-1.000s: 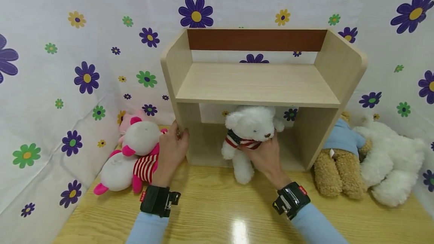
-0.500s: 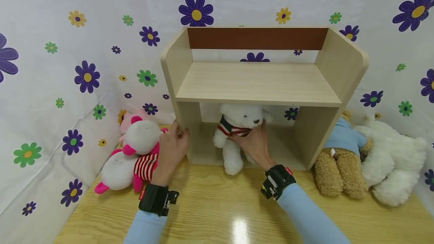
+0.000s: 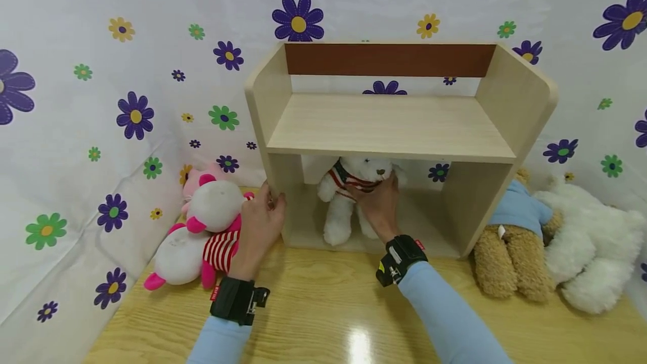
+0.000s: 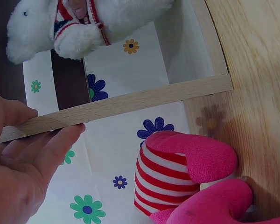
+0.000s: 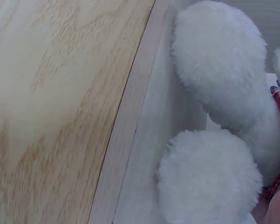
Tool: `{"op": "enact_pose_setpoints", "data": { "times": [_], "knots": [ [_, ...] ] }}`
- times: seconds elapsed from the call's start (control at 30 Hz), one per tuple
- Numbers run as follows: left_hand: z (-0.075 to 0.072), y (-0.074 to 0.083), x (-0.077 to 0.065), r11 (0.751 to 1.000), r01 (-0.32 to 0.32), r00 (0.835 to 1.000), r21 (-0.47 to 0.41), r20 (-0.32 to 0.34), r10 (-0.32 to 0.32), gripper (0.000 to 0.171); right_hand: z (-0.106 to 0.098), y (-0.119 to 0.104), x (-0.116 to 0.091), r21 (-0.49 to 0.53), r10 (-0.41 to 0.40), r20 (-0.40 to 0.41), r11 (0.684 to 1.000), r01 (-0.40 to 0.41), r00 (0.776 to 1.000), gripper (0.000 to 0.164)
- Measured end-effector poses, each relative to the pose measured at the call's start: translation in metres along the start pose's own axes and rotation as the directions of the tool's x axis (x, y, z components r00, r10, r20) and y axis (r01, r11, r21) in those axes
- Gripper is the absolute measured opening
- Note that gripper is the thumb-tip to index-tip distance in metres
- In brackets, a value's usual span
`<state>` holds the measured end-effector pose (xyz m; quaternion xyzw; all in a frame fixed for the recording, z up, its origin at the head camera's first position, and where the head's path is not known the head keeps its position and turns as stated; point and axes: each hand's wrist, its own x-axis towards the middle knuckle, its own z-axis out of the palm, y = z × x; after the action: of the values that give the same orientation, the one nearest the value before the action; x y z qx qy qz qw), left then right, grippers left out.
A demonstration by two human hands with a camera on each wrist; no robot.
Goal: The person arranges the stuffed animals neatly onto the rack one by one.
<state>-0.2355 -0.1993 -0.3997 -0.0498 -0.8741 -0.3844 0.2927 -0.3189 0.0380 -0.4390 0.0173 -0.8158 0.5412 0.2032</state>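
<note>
A white teddy bear (image 3: 337, 219) in a striped knit top is inside the lower compartment of a small wooden shelf (image 3: 389, 122), facing out. My right hand (image 3: 380, 204) grips it by the front of its body, below the chin. The upper shelf board hides the top of its head. In the right wrist view the bear's furry feet (image 5: 210, 177) are over the compartment floor near its front edge. My left hand (image 3: 260, 229) pinches the front edge of the shelf's left side panel (image 4: 116, 103), thumb on one face and fingers on the other.
Pink-and-white plush toys (image 3: 214, 206), one in red stripes, lie left of the shelf beside my left hand. To the right are a brown teddy bear (image 3: 510, 257) in a blue shirt and another white plush (image 3: 591, 240). A flower-print cloth (image 3: 151, 72) hangs behind.
My right hand has carried the white bear left and deeper into the lower compartment, its head passing beneath the upper board. The left hand has kept its hold on the side panel.
</note>
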Motion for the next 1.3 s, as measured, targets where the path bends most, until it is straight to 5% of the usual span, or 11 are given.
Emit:
{"op": "enact_pose_setpoints", "data": {
  "times": [0.33,0.6,0.7,0.87,1.0,1.3],
  "knots": [
    [0.001,0.001,-0.002,1.0,-0.009,1.0,-0.006,0.001,0.009,0.033,0.009,0.001,0.001,-0.021,0.07,0.06,0.997,-0.069,0.996,0.106],
    [0.002,-0.003,-0.003,1.0,0.002,1.0,-0.021,-0.001,-0.002,0.035,0.012,-0.002,-0.007,0.046,0.014,0.272,0.999,-0.027,0.962,0.076],
    [0.002,-0.002,-0.003,1.0,-0.004,1.0,-0.024,0.002,0.004,0.035,0.008,-0.004,-0.008,0.025,-0.033,0.357,0.999,0.026,0.934,0.059],
    [0.002,-0.001,-0.002,0.999,-0.011,1.0,-0.042,0.01,0.011,0.037,-0.008,-0.004,-0.01,-0.171,-0.095,0.497,0.964,0.205,0.862,0.037],
    [0.001,-0.001,-0.003,0.999,-0.007,1.0,-0.045,0.007,0.007,0.036,-0.02,0.002,-0.014,-0.273,-0.102,0.553,0.916,0.296,0.827,0.047],
    [0.002,-0.002,-0.004,1.0,-0.003,1.0,-0.027,-0.001,0.003,0.037,-0.028,0.01,-0.019,-0.23,-0.06,0.649,0.935,0.271,0.758,0.081]
  ]
}}
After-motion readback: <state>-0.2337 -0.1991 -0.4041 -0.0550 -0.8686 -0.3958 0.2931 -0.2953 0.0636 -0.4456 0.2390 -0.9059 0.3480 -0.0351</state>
